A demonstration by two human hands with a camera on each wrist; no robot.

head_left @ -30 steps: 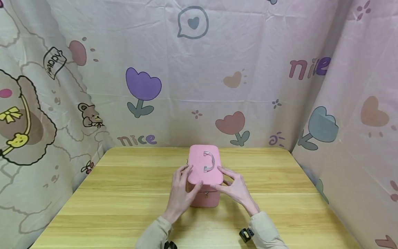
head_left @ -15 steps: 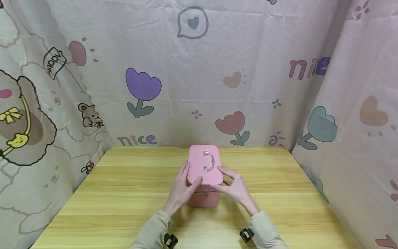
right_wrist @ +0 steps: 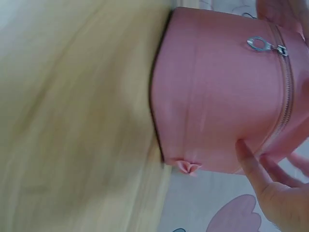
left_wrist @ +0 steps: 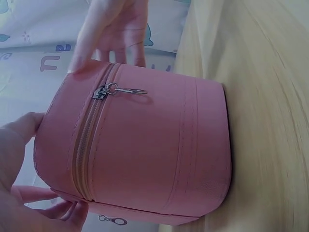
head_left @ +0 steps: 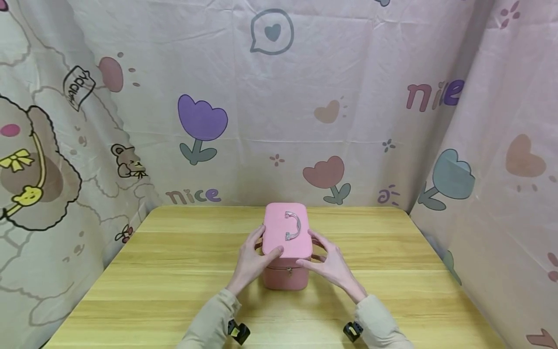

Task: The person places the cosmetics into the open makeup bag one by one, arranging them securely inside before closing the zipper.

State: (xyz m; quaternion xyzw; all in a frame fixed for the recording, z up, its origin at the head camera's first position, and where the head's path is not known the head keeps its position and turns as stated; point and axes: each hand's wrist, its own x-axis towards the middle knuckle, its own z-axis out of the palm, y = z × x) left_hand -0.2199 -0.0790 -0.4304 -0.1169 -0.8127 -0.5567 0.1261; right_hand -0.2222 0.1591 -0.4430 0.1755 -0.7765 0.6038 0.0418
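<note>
A pink zippered cosmetic case point(head_left: 285, 279) stands upright on the wooden table, its lid down. A silver curved handle point(head_left: 298, 226) sits on the lid. My left hand point(head_left: 249, 261) holds the front left corner, thumb on the lid's front edge and fingers along the left side. At the front right corner, my right hand point(head_left: 330, 264) holds the case with thumb and fingers spread over the edge. In the left wrist view a metal zipper pull point(left_wrist: 130, 90) hangs at the front; in the right wrist view another ring-shaped view of this pull point(right_wrist: 259, 43) shows.
Wooden tabletop point(head_left: 174, 281) surrounds the case. Behind it hangs a patterned cloth point(head_left: 270, 97), with more cloth at both sides. A small pink bow point(right_wrist: 187, 167) is low on the case's right side. A second zipper pull point(left_wrist: 116, 221) hangs at its left side.
My left fingers have shifted off the lid's top onto its left side. The right hand has moved slightly outward, its index fingertip now at the lid's side edge. The case stays in place.
</note>
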